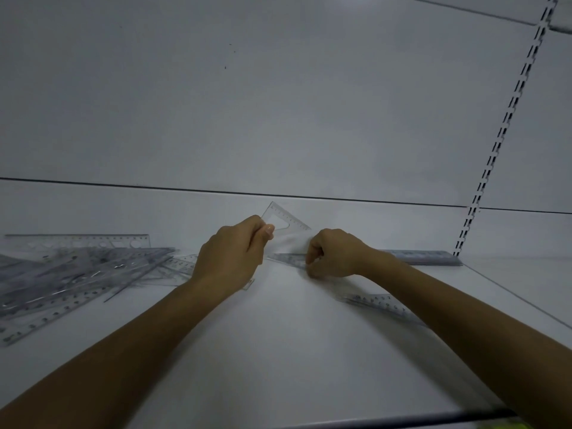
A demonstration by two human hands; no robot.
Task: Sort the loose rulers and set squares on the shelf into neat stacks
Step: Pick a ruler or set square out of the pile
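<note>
your left hand point(232, 255) clamped on a set square point(286, 218) near the back edge of the shelf point(294, 351), your right hand point(334, 253) curled over a ruler point(289, 259), grip unclear, loose rulers point(77, 274) piled left

White shelf point(278, 351), neat ruler stack point(433, 257) lies at slotted upright's point(496, 150) foot, single ruler point(380, 303) in front of it, loose ruler pile point(71, 274) far left of it.

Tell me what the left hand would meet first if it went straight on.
Probably the back wall: the left hand points away, slightly right, and the set square it grips leads. Nothing else shows between, though depth is unclear.
</note>
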